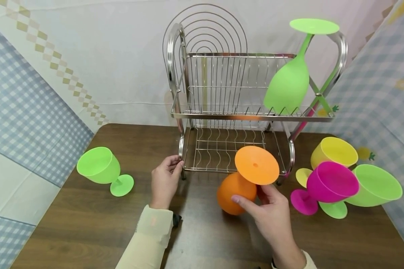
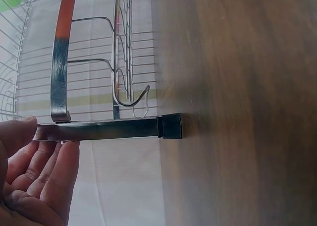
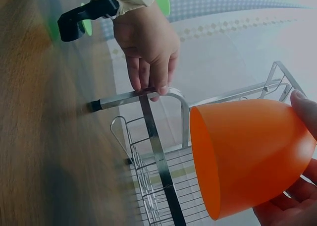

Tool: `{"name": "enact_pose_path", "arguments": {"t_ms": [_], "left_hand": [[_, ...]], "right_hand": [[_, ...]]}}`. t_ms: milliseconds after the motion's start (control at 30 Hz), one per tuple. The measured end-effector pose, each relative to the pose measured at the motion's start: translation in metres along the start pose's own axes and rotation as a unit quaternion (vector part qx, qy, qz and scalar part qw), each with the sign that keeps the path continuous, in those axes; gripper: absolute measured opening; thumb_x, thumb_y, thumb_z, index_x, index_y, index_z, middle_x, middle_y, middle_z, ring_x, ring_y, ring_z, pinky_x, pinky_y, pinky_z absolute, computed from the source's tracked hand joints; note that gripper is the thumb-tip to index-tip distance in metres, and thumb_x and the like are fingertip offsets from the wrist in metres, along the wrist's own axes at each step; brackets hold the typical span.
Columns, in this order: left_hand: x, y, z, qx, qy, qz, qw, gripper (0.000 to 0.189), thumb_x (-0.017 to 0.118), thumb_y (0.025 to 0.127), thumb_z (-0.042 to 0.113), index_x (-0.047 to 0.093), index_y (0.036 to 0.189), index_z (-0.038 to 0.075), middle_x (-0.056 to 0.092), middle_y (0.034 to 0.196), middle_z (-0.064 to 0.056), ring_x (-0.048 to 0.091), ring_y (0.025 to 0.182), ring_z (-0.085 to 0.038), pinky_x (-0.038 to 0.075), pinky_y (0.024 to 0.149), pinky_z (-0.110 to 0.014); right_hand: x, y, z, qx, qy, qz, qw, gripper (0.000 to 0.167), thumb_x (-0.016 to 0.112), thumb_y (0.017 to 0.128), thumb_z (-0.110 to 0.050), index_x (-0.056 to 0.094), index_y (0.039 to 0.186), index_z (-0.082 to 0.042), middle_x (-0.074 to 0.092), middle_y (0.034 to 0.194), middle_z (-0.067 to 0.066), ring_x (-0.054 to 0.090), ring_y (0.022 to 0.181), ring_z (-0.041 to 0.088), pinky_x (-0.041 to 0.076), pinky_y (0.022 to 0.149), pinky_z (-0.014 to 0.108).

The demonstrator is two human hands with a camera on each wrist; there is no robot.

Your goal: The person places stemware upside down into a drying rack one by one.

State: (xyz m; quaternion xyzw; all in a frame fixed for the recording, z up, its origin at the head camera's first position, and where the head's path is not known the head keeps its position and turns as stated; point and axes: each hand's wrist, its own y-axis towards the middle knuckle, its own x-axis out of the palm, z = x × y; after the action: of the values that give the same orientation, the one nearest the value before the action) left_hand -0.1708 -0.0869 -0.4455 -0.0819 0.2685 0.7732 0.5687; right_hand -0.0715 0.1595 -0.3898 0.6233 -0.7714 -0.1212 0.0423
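An orange plastic goblet [image 1: 233,196] is upside down in my right hand [image 1: 274,215], its round foot tilted up in the head view. Thumb and fingers hold it around the bowl near the stem, and the bowl's open mouth [image 3: 205,161] shows in the right wrist view. My left hand [image 1: 164,183] pinches the front left leg of a two-tier metal dish rack [image 1: 252,118]; the left wrist view shows thumb and fingertips on either side of that leg [image 2: 104,130]. On the rack's upper tier, a green goblet [image 1: 289,84] leans upside down at the right.
Right of the rack, a yellow goblet [image 1: 318,157], a magenta goblet [image 1: 330,186] and a green goblet lie tilted close together. Another green goblet [image 1: 102,170] lies at the left. The wooden table [image 1: 87,224] meets cloth-covered walls behind and beside it.
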Motion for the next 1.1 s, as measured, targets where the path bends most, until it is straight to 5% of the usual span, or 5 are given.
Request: {"name": "enact_pose_path", "arguments": {"t_ms": [567, 1100], "left_hand": [[-0.004, 0.003, -0.001, -0.002, 0.002, 0.004, 1.0, 0.02, 0.073, 0.093, 0.013, 0.072, 0.108, 0.0, 0.075, 0.101, -0.013, 0.074, 0.09, -0.026, 0.061, 0.079, -0.036], [-0.002, 0.001, 0.001, -0.007, 0.002, -0.01, 0.9999, 0.019, 0.073, 0.093, 0.012, 0.071, 0.108, 0.0, 0.075, 0.101, -0.013, 0.074, 0.091, -0.026, 0.061, 0.078, -0.037]], "right_hand": [[-0.003, 0.004, -0.014, -0.043, -0.025, -0.023, 0.9985, 0.061, 0.087, 0.069, 0.01, 0.068, 0.125, -0.005, 0.068, 0.123, 0.004, 0.065, 0.112, 0.014, 0.051, 0.097, 0.022], [-0.012, 0.008, -0.035, -0.034, -0.06, -0.024, 0.9973, 0.068, 0.087, 0.071, 0.006, 0.065, 0.133, -0.011, 0.068, 0.123, -0.003, 0.065, 0.112, 0.009, 0.051, 0.093, 0.021]]}}
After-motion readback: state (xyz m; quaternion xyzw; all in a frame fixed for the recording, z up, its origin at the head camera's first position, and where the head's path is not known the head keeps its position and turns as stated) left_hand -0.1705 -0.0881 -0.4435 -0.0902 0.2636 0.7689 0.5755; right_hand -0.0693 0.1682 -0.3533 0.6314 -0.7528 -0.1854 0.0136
